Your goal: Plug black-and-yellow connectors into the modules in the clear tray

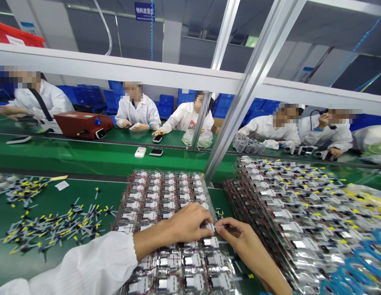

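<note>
A clear tray of small silver battery cells with red and black wires lies on the green bench in front of me. My left hand rests on the tray's middle rows, its fingers curled down onto one cell. My right hand pinches the same cell's end from the right with thumb and forefinger. The fingertips of both hands nearly meet over it.
A larger stack of trays with wired cells stands at the right. Loose black, yellow and grey bits litter the bench at the left. A slanted metal post rises behind the tray. Several people in white coats sit across the green conveyor.
</note>
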A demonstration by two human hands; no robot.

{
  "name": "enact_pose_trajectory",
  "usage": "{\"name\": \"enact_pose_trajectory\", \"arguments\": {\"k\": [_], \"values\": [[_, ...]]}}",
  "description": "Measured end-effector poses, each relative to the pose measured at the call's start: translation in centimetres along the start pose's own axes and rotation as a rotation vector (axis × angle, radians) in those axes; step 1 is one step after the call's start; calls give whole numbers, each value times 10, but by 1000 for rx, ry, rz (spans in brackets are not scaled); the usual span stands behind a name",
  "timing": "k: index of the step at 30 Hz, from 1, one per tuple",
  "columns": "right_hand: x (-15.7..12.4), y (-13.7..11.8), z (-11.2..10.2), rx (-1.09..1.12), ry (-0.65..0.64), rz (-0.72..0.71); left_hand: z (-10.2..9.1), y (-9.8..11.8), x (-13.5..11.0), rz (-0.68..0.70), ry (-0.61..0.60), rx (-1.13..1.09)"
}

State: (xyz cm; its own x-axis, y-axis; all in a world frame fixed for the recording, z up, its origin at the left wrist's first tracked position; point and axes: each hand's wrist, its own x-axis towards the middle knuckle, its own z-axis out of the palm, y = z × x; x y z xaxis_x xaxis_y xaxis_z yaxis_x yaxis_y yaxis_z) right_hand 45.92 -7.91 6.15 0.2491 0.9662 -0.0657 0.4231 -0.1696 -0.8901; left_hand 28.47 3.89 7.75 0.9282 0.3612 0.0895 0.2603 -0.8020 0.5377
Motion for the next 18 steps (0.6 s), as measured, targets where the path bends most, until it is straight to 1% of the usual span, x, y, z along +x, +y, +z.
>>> {"name": "enact_pose_trajectory", "arguments": {"k": [4, 9, 18], "values": [[0, 3, 2, 19, 28, 1, -3, 3, 0, -18, -29, 1], [-1, 6, 1, 44, 0, 6, -9, 7, -1, -32, -49, -21], [1, 9, 4, 99, 24, 27, -8, 7, 0, -37, -42, -16]]}}
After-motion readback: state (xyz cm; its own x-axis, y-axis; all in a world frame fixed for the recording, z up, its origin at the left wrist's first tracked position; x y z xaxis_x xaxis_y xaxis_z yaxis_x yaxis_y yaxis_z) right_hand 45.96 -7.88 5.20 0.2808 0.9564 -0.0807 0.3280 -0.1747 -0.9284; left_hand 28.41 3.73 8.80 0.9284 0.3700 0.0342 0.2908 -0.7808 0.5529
